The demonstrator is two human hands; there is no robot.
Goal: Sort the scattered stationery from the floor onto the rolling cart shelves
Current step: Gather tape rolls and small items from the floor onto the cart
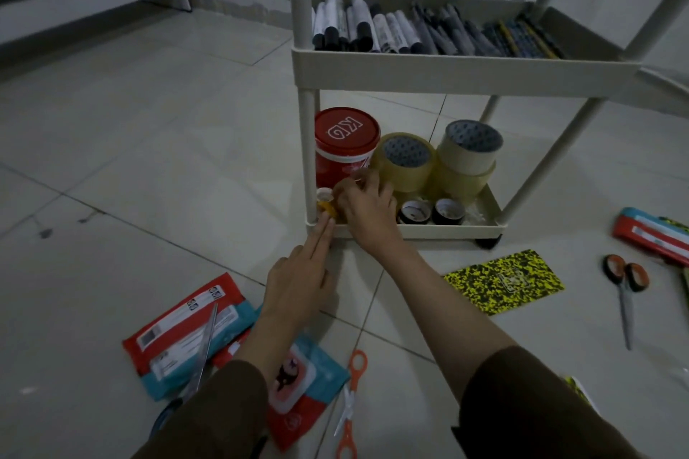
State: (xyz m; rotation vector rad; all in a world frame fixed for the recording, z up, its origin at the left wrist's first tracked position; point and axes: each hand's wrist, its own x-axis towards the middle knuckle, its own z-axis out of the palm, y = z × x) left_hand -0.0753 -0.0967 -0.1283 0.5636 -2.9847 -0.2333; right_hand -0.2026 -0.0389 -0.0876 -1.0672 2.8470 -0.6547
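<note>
Left hand (298,281): two straight fingers pressed together, tips on the near-left rim of the cream plastic cart's bottom shelf (447,231), touching a small yellow tape roll (328,208). Right hand (367,209), just right, curls over the same corner; what it pinches, can't tell. Red-lidded round tub (345,145) and clear tape rolls (408,164) sit behind.

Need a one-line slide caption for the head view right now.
Both hands arrange small tape rolls on the cart's bottom shelf; scissors and notebook wait on the floor.
</note>
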